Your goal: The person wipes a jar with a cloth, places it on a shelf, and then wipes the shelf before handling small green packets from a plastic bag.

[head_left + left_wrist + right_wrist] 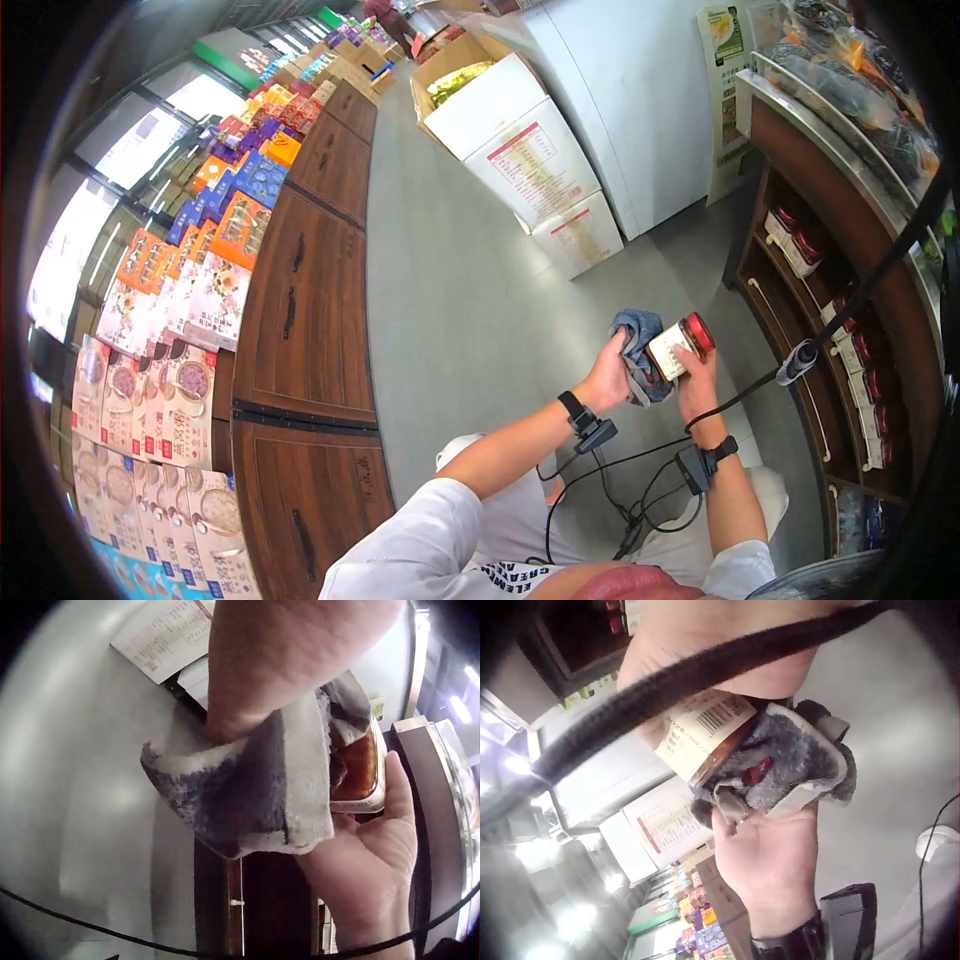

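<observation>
Head view: right hand (699, 385) gripping jar (666, 352), fingers curling round side near red lid (698, 328), likely stopping it from slipping. Left hand (604, 378) gripping blue cloth (640, 332) at jar's bottom end, left of jar. More jars (796, 250) sitting on shelf (810, 150) at right.

Left wrist view: cloth hiding left fingertips; right thumb and palm bracing jar.

Right wrist view: left palm sitting under cloth, likely backing it against jar.
</observation>
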A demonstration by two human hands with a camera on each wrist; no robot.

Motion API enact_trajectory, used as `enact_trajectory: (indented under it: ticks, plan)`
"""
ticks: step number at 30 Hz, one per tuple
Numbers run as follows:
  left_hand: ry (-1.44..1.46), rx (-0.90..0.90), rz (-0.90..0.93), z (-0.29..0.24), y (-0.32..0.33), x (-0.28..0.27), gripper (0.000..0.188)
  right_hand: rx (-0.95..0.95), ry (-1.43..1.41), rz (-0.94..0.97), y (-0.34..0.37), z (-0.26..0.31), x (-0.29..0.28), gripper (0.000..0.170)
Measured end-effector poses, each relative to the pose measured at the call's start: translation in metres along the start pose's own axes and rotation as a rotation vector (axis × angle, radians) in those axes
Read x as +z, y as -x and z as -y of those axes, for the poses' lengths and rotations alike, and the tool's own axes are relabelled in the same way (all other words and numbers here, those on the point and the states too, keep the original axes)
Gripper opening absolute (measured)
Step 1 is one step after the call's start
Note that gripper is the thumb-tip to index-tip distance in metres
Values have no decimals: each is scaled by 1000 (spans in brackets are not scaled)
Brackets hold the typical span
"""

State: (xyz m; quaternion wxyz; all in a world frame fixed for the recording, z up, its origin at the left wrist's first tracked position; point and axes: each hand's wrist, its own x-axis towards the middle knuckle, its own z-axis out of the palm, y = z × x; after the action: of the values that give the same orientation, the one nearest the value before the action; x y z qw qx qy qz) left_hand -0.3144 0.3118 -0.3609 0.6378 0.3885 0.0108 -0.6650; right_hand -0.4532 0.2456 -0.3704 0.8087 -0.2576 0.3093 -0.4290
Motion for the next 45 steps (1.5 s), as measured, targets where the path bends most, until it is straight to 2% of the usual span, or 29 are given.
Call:
enact_trajectory:
  ticks: [4,6,7,9,10,11,13,16,18,22,27,30,33,36,38,39,41,43,45]
  plan:
    - [56,40,78,-1,17,16,59,-66,-91,58,-3,23,-1,42]
    - [2,87,358,-15,28,31,56,-104,-86,59,2,32,3,42]
    - [-38,134,359,-21,32,37,56,-133,-86,56,2,31,12,41]
    - [166,308,173,-13,37,36,56,-116,-109,96,-3,21,13,39]
    - [157,359,169,-13,40,35,56,-108,-86,120,-1,22,15,45]
    - [164,335,209,-12,44,33,54,-103,-50,131,2,23,16,51]
    - [186,329,258,5,39,28,53,-71,-53,153,9,23,17,48]
    - [-431,506,21,19,42,42,58,23,-124,219,23,37,28,44]
    - [-531,537,-34,20,48,45,60,97,-191,251,33,47,31,36]
    - [-665,577,-53,21,40,56,61,91,-212,265,24,52,19,35]
    - [-805,655,-102,30,40,92,64,114,-379,281,11,52,6,32]
    - [-796,604,-142,26,38,99,67,131,-427,324,2,52,-3,33]
    - [-783,585,-108,20,36,109,69,175,-466,346,-3,54,-5,35]
    - [-841,641,-131,15,33,117,59,197,-524,355,-6,56,-1,35]
    - [-943,835,-157,17,27,118,47,162,-579,398,2,66,7,36]
    - [-941,822,-147,16,23,113,47,155,-577,385,0,63,6,36]
    - [-1008,942,-135,15,7,104,36,227,-669,409,-13,57,-1,39]
    - [-897,883,-102,16,6,112,30,156,-636,322,-15,53,3,35]
    - [-828,906,-198,25,6,113,29,175,-606,298,-17,50,-3,34]
